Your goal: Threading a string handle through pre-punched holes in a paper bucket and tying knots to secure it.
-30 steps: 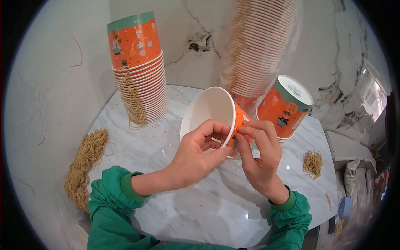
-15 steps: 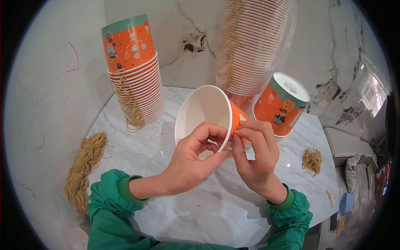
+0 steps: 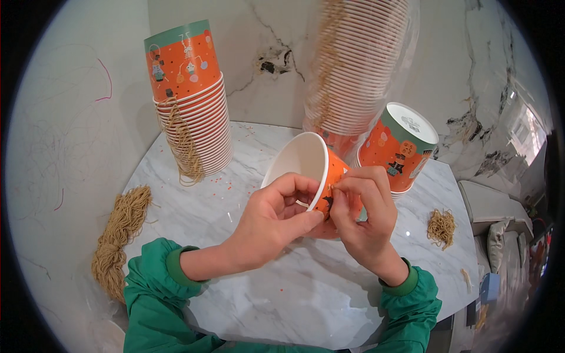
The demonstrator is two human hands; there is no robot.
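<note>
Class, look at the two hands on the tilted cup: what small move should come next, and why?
Probably the left hand should turn the cup slightly, bringing its outer side better into view. That hand grips the rim, the cup's mouth faces left, and the right hand covers part of the orange outside.

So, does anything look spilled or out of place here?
Yes. Small orange-red specks lie scattered on the table beside the left cup stack, like loose scraps on a mostly pale top. A pink line on the left wall resembles stray scribble. The held cup shows no clear damage.
</note>
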